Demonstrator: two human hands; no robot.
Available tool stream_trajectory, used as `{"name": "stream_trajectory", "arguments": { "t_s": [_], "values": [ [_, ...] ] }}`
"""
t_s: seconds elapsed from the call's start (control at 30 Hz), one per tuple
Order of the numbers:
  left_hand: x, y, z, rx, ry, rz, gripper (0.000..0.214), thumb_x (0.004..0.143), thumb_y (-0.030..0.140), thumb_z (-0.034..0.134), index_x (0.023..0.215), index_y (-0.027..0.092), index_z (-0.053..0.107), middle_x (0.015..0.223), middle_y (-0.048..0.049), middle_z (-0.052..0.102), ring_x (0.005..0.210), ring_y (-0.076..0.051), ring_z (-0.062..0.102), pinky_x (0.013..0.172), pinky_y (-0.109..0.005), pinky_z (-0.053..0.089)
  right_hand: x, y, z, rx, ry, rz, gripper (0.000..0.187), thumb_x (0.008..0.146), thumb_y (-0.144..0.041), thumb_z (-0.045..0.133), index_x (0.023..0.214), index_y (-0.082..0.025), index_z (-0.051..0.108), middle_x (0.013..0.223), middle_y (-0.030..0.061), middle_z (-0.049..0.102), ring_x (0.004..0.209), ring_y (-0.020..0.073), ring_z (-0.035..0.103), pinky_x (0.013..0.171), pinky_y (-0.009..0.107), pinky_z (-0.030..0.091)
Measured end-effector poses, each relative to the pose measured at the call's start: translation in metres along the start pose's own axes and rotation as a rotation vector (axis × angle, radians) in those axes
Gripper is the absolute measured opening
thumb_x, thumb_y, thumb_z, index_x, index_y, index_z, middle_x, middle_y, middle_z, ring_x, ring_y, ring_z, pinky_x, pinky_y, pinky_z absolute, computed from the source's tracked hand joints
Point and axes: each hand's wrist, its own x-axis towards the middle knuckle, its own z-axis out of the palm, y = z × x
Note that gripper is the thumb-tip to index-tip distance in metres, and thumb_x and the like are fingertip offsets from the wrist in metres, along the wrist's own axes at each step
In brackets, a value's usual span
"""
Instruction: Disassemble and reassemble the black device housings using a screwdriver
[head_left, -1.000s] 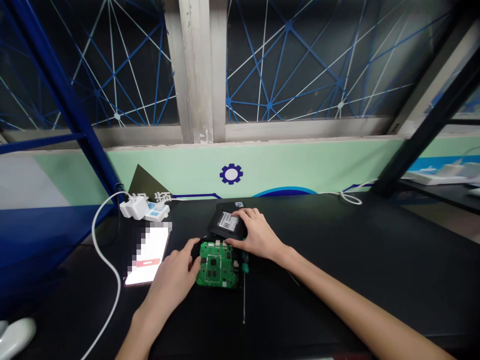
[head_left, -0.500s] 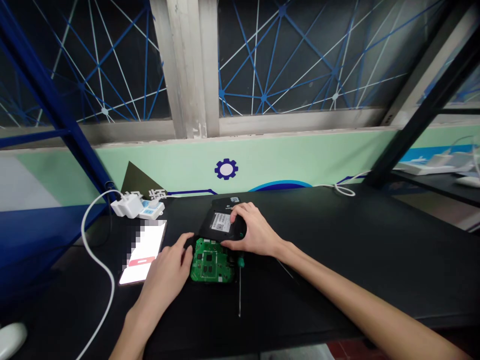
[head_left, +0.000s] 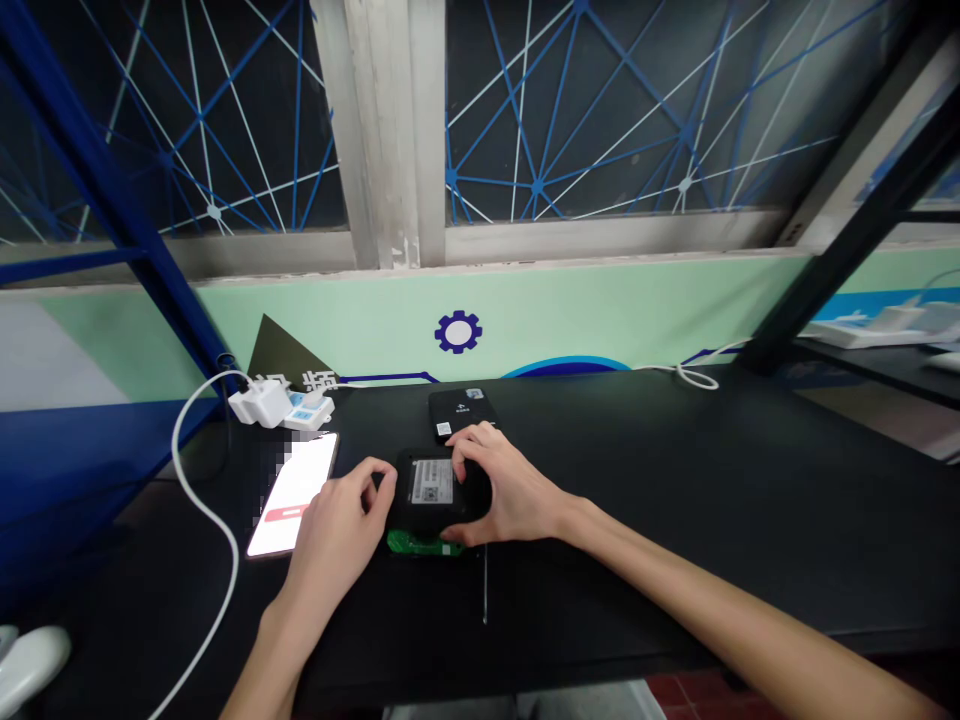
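Note:
A black plastic cover [head_left: 433,490] with a white label lies over a green circuit board [head_left: 420,544], of which only the near edge shows. My right hand [head_left: 501,488] grips the cover from the right, fingers curled over its top and thumb at its near edge. My left hand [head_left: 341,527] touches the cover's left edge with bent fingers. A second black box [head_left: 461,410] lies just behind them on the black table [head_left: 675,500].
A lit phone [head_left: 294,492] lies left of my left hand. A white charger and power strip [head_left: 281,407] with a white cable [head_left: 196,500] sit at the back left. A screwdriver shaft [head_left: 484,590] lies near the table's front. A blue rack post stands at left.
My right hand has brought the black cover toward me and down over the green board, which was fully exposed before. The second black box behind is now uncovered.

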Motion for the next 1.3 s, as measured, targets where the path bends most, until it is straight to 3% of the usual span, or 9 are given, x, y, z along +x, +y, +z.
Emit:
{"name": "stream_trajectory", "arguments": {
  "t_s": [0.13, 0.4, 0.77, 1.1, 1.3],
  "values": [
    [0.0, -0.0012, 0.0013, 0.08, -0.007, -0.035, 0.021, 0.098, 0.038, 0.045, 0.087, 0.027, 0.059, 0.057, 0.0061, 0.054, 0.055, -0.017, 0.053, 0.054, -0.025, 0.027, -0.0009, -0.005, 0.0003, 0.013, -0.009, -0.009, 0.057, 0.055, -0.045, 0.093, 0.081, -0.023, 0.047, 0.113, 0.0074, 0.058, 0.1, 0.0276, 0.051, 0.089, 0.043, 0.042],
    [-0.0013, 0.0018, 0.0009, 0.109, -0.103, 0.001, 0.033, 0.102, 0.038, 0.04, 0.072, 0.024, 0.042, 0.061, 0.0034, 0.054, 0.061, -0.018, 0.055, 0.055, -0.027, 0.028, -0.003, -0.0026, 0.0011, 0.023, -0.044, -0.018, 0.056, 0.057, -0.046, 0.092, 0.083, -0.023, 0.048, 0.114, 0.0075, 0.058, 0.101, 0.0276, 0.052, 0.089, 0.042, 0.044],
    [-0.0025, 0.0018, 0.0019, 0.158, -0.145, 0.057, 0.028, 0.105, 0.035, 0.036, 0.08, 0.025, 0.042, 0.063, 0.0027, 0.052, 0.063, -0.02, 0.058, 0.055, -0.028, 0.026, -0.0036, -0.0008, 0.0006, -0.011, -0.09, -0.06, 0.051, 0.059, -0.048, 0.09, 0.081, -0.023, 0.051, 0.111, 0.0083, 0.062, 0.105, 0.0302, 0.055, 0.092, 0.044, 0.043],
    [-0.003, -0.0007, 0.0036, 0.143, -0.146, 0.08, 0.026, 0.104, 0.036, 0.035, 0.082, 0.025, 0.042, 0.064, 0.0029, 0.053, 0.063, -0.02, 0.059, 0.056, -0.028, 0.027, -0.0025, 0.0037, 0.0007, 0.035, -0.145, -0.016, 0.048, 0.059, -0.046, 0.091, 0.074, -0.022, 0.052, 0.134, 0.011, 0.055, 0.125, 0.0347, 0.047, 0.106, 0.055, 0.036],
    [-0.0025, -0.0015, 0.0041, 0.097, -0.159, 0.032, 0.02, 0.102, 0.037, 0.036, 0.11, 0.024, 0.05, 0.066, 0.0023, 0.059, 0.067, -0.023, 0.062, 0.057, -0.029, 0.032, -0.0017, 0.0034, -0.0007, 0.052, -0.158, -0.018, 0.048, 0.06, -0.046, 0.091, 0.071, -0.022, 0.052, 0.133, 0.0105, 0.055, 0.127, 0.0345, 0.047, 0.103, 0.053, 0.041]
  ]
}}
